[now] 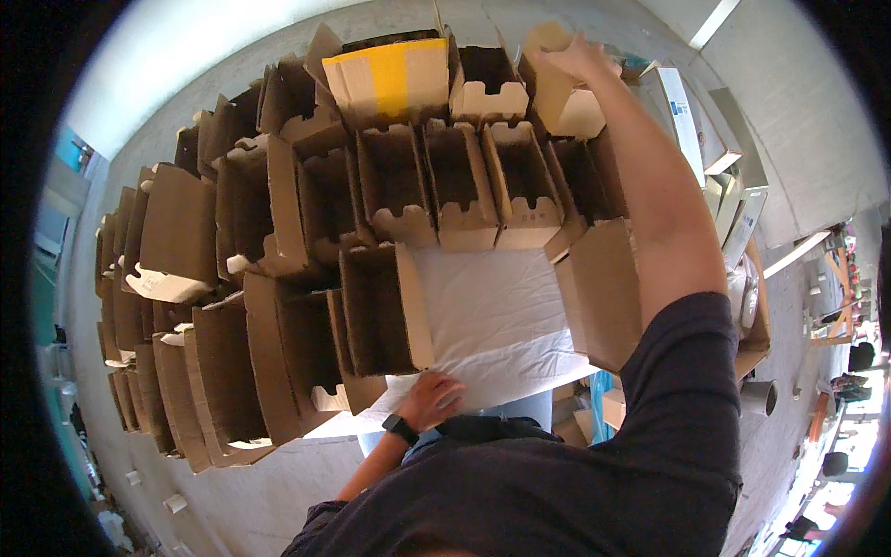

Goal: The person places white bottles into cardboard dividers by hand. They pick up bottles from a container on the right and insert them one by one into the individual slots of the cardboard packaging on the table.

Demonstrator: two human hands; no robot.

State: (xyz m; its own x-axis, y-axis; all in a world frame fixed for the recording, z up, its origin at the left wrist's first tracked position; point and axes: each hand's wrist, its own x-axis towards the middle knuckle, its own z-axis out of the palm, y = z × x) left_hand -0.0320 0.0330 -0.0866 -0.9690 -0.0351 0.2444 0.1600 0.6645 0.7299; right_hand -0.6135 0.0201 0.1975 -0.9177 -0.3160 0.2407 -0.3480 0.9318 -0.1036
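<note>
My right arm stretches to the far right of the table, where my right hand grips the upper edge of a tan cardboard box. That box leans beside the back row, and part of it is hidden by my hand and wrist. Close to my waist, my left hand holds nothing, its fingers loosely apart at the near table edge. Just above it stands an open-topped cardboard box with a notched rim. Several similar open boxes line up in rows across the table.
A white cloth covers the table between the boxes. One back box has a yellow strip. By my right forearm stands another cardboard box. White and grey flat cartons lean at the right. A grey tube is lower right.
</note>
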